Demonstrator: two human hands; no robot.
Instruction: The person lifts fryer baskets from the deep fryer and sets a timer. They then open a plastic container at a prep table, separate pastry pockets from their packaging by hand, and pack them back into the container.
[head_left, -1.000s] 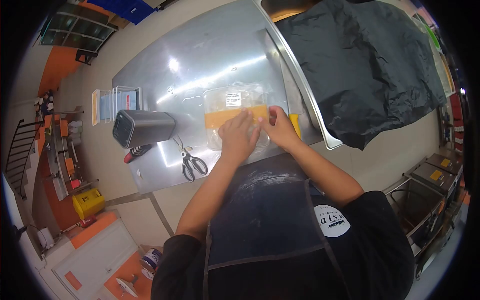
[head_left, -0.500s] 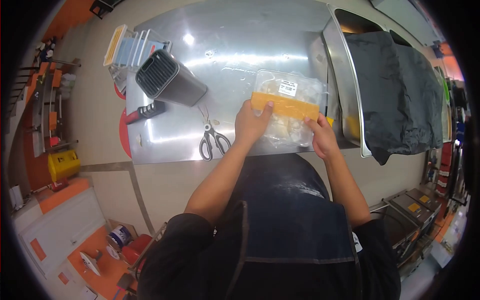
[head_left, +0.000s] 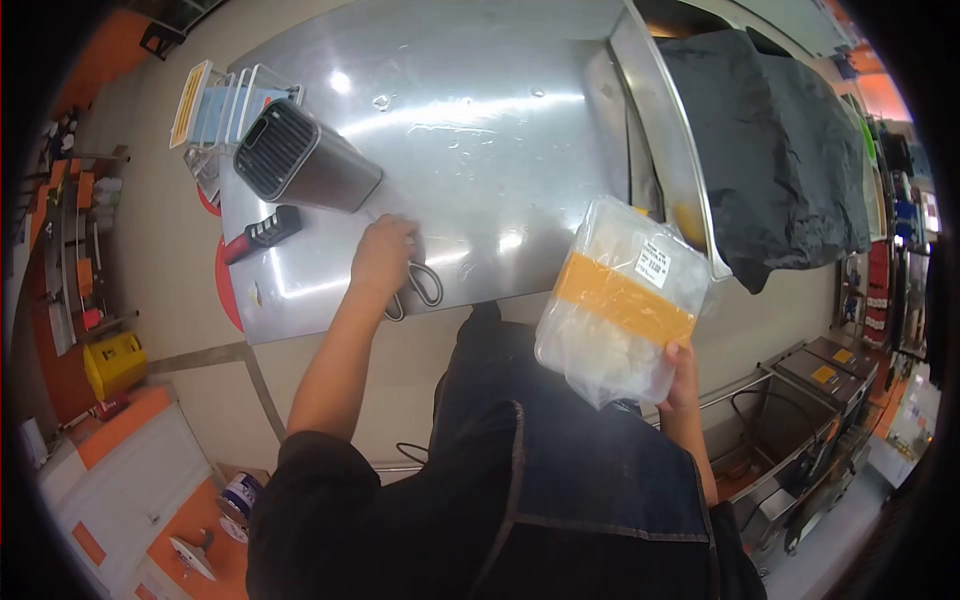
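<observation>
My left hand is closed over the middle of a pair of scissors on the steel table. The looped handles stick out below my fingers, and the blades are hidden. My right hand grips the lower right corner of a clear plastic pack, holding it tilted past the table's front edge. A wide orange band crosses the pack, and a white printed label sits above it. The pale contents are blurred by the plastic.
On the steel table stand a grey knife block and a red-and-black knife sharpener. A white rack is at the back left. Black plastic sheeting covers a steel basin on the right.
My left hand has let go of the pack and moved left onto the scissors. My right hand has brought the pack off the table, nearer my body and tilted.
</observation>
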